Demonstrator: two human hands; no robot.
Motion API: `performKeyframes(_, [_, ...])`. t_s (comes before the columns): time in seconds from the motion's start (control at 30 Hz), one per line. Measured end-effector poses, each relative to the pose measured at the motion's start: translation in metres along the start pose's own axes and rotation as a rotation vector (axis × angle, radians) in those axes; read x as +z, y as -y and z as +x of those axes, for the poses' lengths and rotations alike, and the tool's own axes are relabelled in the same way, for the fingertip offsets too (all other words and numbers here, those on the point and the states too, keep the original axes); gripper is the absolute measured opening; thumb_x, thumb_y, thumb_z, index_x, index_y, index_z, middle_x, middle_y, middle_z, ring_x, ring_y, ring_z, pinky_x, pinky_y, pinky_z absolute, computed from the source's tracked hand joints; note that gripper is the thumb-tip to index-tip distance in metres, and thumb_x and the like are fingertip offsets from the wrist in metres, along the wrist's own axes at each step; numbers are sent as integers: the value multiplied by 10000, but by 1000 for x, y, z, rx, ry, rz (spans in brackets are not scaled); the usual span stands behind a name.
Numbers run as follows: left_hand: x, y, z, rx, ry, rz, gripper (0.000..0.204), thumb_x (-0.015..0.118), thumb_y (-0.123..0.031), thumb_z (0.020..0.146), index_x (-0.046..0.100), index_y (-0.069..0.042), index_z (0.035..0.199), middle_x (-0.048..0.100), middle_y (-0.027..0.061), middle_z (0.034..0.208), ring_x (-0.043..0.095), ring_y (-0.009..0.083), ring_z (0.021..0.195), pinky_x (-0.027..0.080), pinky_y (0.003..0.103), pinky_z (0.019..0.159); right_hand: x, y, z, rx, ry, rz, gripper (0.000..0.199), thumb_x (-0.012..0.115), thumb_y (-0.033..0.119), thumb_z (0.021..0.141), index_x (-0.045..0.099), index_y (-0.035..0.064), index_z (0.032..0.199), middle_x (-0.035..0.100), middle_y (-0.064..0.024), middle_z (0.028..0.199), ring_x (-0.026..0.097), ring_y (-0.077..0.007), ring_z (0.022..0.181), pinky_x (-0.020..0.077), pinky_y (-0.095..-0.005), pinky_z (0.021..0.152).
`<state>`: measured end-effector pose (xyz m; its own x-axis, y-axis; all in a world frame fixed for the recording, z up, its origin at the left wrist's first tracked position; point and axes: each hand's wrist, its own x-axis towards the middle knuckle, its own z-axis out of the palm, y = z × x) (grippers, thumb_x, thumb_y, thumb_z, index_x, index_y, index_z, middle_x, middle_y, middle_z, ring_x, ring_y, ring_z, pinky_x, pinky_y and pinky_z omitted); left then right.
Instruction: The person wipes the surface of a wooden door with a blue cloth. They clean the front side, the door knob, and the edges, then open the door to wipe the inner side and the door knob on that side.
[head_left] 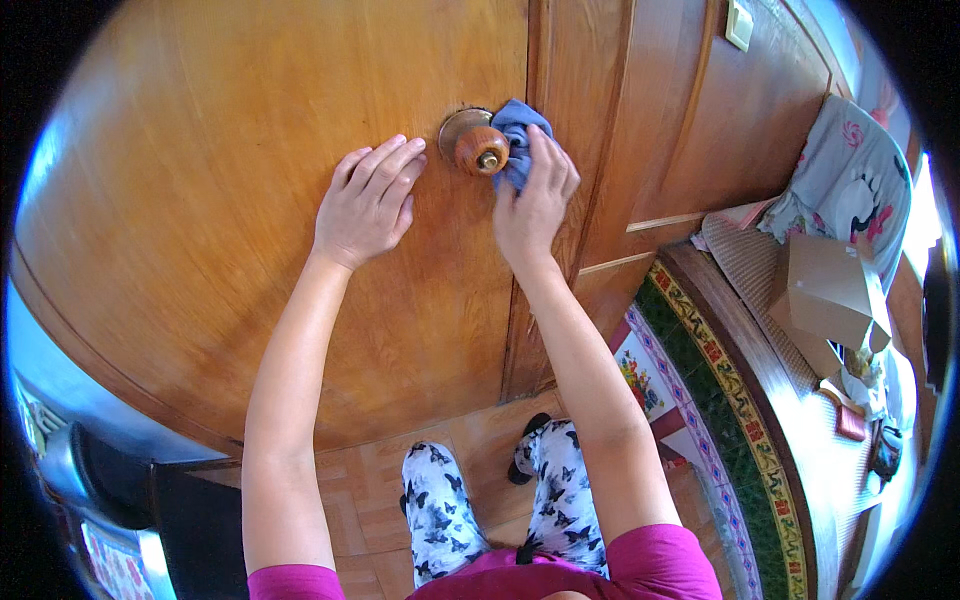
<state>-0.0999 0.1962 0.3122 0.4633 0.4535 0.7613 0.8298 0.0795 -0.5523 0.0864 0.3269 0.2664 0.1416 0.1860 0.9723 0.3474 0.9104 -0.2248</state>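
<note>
- Head view: one wooden door (250, 200) carries one round wooden doorknob (472, 150) on one metal rosette (455, 128).
- One blue cloth (515, 118) is bunched against the doorknob's right side, gripped by the right hand's (534, 200) fingers.
- One left hand (365, 205), holding nothing, has its fingers extended left of the doorknob.
- Around: one light switch (738, 25), one cardboard box (835, 290), two butterfly-print trouser legs (435, 500).

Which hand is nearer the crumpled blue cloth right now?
Right. The right hand holds the cloth beside the round brown wooden doorknob; the left hand is left of the doorknob, apart from the cloth.
</note>
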Motion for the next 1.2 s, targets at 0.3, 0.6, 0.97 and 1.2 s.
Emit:
performKeyframes(0.3, [3, -28, 32, -236, -154, -72, 649, 819, -494, 732, 596, -262, 1296, 555, -46, 1288, 500, 211, 1217, 356, 421, 1006, -10, -10, -106, -123, 308, -166, 491, 663, 34, 786, 628, 154, 1261, 539, -85, 1204, 519, -336, 1167, 472, -434, 1002])
performKeyframes(0.6, [26, -22, 42, -355, -276, 14, 663, 891, -448, 635, 652, -344, 1245, 543, -80, 1191, 491, 202, 1159, 331, 413, 976, -49, -34, -127, -102, 511, 66, 537, 703, 15, 745, 639, 185, 1250, 588, -73, 1197, 569, -339, 1143, 579, -434, 828])
performKeyframes(0.97, [21, -34, 46, -231, -215, -27, 561, 741, -340, 773, 665, -255, 1322, 566, -33, 1200, 479, 209, 1113, 306, 398, 1001, 17, 7, -46, -7, 40, 43, 482, 651, 15, 781, 630, 66, 1260, 589, -67, 1272, 518, -332, 1106, 452, -414, 1006])
performKeyframes(1.2, [29, -25, 42, -208, -218, 20, 602, 743, -590, 807, 686, -286, 1324, 556, -46, 1191, 461, 185, 1132, 300, 385, 991, 7, 7, -89, 245, 40, 460, 507, 690, 26, 798, 569, 33, 1290, 610, -163, 1219, 565, -383, 1108, 487, -452, 950])
